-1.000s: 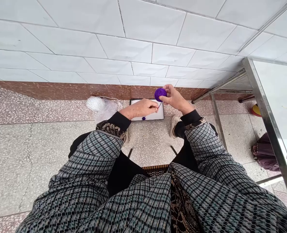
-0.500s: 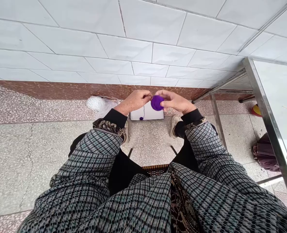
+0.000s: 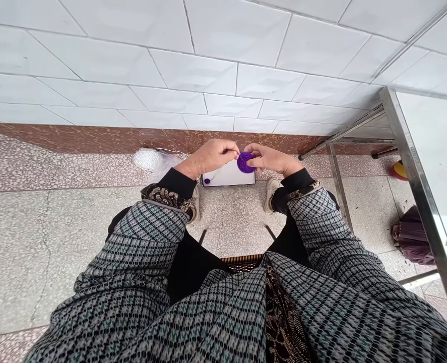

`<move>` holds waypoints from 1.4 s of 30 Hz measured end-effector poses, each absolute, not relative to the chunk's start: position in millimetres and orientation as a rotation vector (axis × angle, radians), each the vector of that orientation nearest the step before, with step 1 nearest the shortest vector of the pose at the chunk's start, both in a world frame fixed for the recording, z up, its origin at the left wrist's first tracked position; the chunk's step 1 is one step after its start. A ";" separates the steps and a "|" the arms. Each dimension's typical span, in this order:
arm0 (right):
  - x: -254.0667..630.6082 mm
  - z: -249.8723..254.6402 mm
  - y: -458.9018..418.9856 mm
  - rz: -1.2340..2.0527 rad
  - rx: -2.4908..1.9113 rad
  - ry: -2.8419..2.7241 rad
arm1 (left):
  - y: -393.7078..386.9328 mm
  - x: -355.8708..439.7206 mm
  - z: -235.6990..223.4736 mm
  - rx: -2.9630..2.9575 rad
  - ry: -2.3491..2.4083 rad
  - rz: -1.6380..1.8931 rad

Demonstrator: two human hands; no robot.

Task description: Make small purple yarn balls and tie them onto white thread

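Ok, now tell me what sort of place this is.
Probably an ordinary indoor room, perhaps at home or in a small workplace; I can't tell which. White wall tiles, a speckled floor and a metal-framed table suggest it.

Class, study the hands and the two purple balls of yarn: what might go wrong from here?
1. The small purple ball lies near a corner of the white tray, so a tug might roll it out onto the floor.
2. The right hand seems to grip the larger purple ball mainly with its fingers, so it could slip.
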State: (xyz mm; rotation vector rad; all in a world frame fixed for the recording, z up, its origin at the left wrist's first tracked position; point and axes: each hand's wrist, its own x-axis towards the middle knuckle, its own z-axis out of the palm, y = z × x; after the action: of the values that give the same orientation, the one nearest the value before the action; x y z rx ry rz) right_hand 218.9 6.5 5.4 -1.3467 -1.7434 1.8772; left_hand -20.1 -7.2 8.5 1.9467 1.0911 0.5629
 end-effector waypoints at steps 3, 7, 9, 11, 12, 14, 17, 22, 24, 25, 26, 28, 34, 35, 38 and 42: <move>221.1 16.9 0.5 2.073 -1.075 -1.654 | -1.4 -27.4 8.5 1.928 1.190 0.577; 222.7 21.6 1.2 1.920 -0.914 -1.348 | 0.1 -23.2 2.1 1.910 1.208 0.535; 222.7 19.6 4.9 1.729 -1.000 -1.257 | -3.0 -16.3 -1.7 1.928 1.120 0.478; 222.1 14.7 9.4 1.586 -1.111 -1.209 | -7.9 -8.5 -3.8 1.950 0.990 0.394; 221.7 11.4 11.5 1.547 -1.157 -1.199 | -10.4 -5.1 -3.9 1.953 0.922 0.353; 220.4 4.1 14.4 1.508 -1.229 -1.221 | -14.8 -0.7 -1.8 1.954 0.816 0.310; 218.1 -2.8 13.7 1.501 -1.354 -1.383 | -16.9 -2.9 5.6 1.956 0.788 0.341; 218.6 6.1 3.6 1.808 -1.382 -1.771 | -10.5 -19.5 13.6 1.934 0.980 0.497; 220.5 11.6 0.9 1.987 -1.205 -1.820 | -6.4 -24.3 11.5 1.914 1.057 0.531; 221.5 13.6 0.2 2.052 -1.095 -1.801 | -4.3 -25.7 9.5 1.904 1.093 0.547; 222.2 15.0 -0.1 2.090 -0.993 -1.754 | -2.3 -26.5 7.2 1.896 1.129 0.565; 223.1 16.5 0.0 2.081 -0.855 -1.608 | 0.8 -25.7 2.4 1.885 1.191 0.593; 224.0 13.8 4.9 1.762 -0.923 -1.294 | -5.3 -5.7 -6.7 1.926 1.081 0.444; 224.3 11.7 6.6 1.724 -0.948 -1.276 | -8.1 -1.4 -7.2 1.947 1.016 0.427; 224.5 3.6 12.0 1.620 -1.050 -1.288 | -15.1 7.3 -7.5 1.992 0.874 0.399; 223.0 -2.4 14.4 1.481 -1.291 -1.468 | -16.4 2.8 -3.4 1.995 0.853 0.482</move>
State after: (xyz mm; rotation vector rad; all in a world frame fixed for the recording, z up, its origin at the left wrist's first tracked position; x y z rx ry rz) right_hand 223.0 14.4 -2.4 -1.2910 -1.4682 1.4812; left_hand 2.8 -16.4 -3.4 1.9948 0.8527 0.4816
